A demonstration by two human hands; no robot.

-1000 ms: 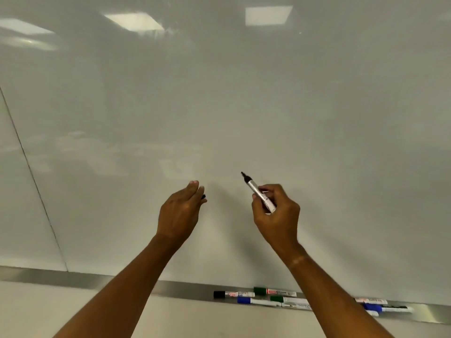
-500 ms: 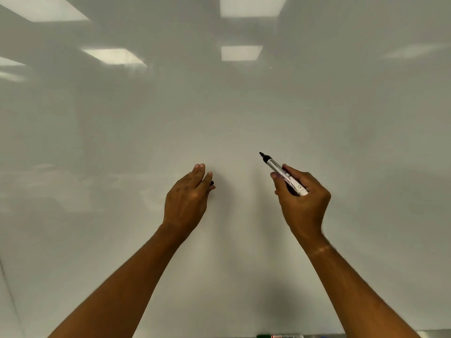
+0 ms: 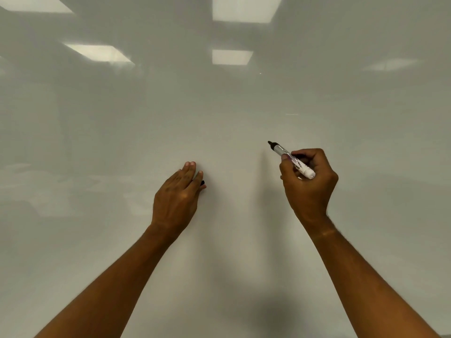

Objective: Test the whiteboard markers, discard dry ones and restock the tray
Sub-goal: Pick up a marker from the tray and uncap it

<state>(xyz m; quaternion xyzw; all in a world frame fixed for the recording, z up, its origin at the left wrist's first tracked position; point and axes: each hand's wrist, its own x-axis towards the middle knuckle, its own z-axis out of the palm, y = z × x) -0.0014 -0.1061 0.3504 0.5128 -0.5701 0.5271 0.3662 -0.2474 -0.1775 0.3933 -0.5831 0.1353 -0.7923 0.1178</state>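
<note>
An uncapped black-tipped whiteboard marker with a white barrel (image 3: 291, 160) is gripped in the right hand (image 3: 308, 184), its tip raised to the glossy white whiteboard (image 3: 244, 106); whether the tip touches cannot be told. A small black object, judged to be the marker's cap (image 3: 202, 182), is held beneath the extended fingers of the left hand (image 3: 179, 196). No ink mark is visible, so the test stroke is judged not yet made. Sorting and tray restocking are judged outstanding; the tray is out of view

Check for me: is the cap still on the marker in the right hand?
No, the marker in the right hand shows its bare black tip, pointing up-left at the whiteboard.
</note>
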